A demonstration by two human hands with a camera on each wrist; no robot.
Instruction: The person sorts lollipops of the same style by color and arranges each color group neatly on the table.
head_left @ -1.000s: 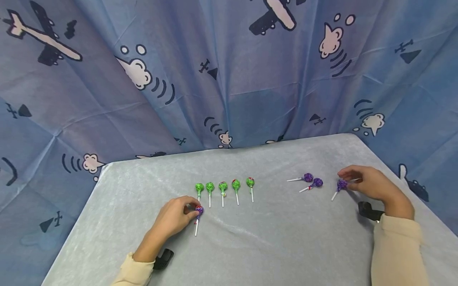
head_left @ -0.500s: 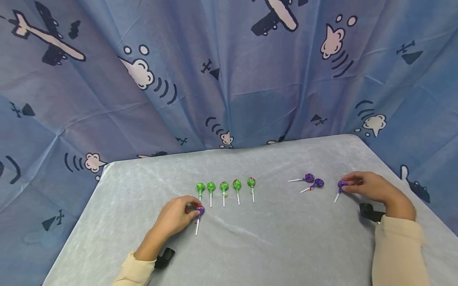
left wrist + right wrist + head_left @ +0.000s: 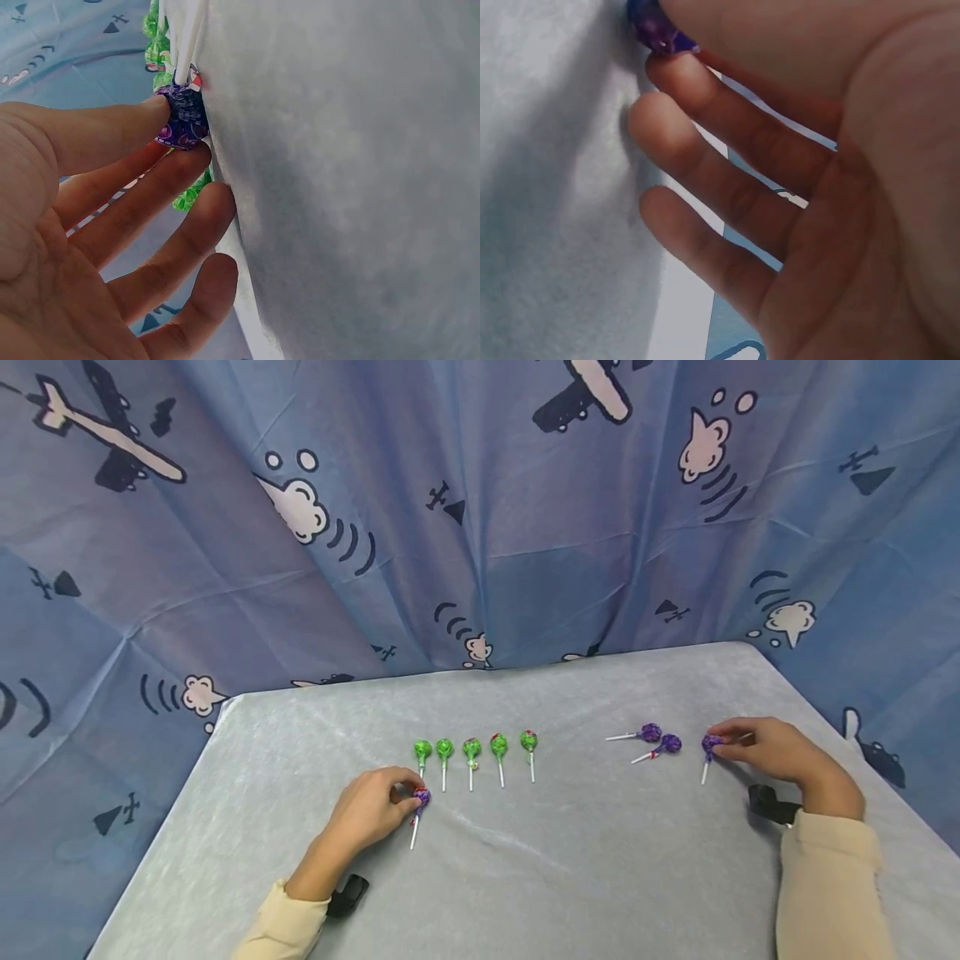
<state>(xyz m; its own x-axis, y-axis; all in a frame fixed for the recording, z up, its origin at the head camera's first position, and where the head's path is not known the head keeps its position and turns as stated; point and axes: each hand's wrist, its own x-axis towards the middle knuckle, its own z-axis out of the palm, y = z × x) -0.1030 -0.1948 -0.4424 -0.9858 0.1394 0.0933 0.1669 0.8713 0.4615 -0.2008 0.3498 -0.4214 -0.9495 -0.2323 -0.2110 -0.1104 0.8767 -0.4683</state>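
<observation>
My left hand (image 3: pixel 375 808) pinches the wrapped head of a purple lollipop (image 3: pixel 422 797) between thumb and fingers; its white stick points toward me. In the left wrist view the thumb presses on the purple lollipop (image 3: pixel 184 116), with green wrappers showing behind. Over at the right, my right hand (image 3: pixel 776 752) pinches another purple lollipop (image 3: pixel 710 745) by its head, stick pointing toward me. The right wrist view shows only part of that purple lollipop (image 3: pixel 656 28) beside the thumb. Several green lollipops (image 3: pixel 472 748) stand in a row just beyond the left hand, heads away from me.
Two loose purple lollipops, one farther back (image 3: pixel 651 732) and one nearer (image 3: pixel 671 743), lie left of the right hand, sticks pointing left. A grey-white cloth covers the table (image 3: pixel 570 860). Behind it hangs a blue curtain (image 3: pixel 555 593) with airplane prints.
My right hand has closed its thumb and fingers on the purple lollipop and turned it slightly, so the stick points more directly toward me. The left hand stays nearly still on its lollipop.
</observation>
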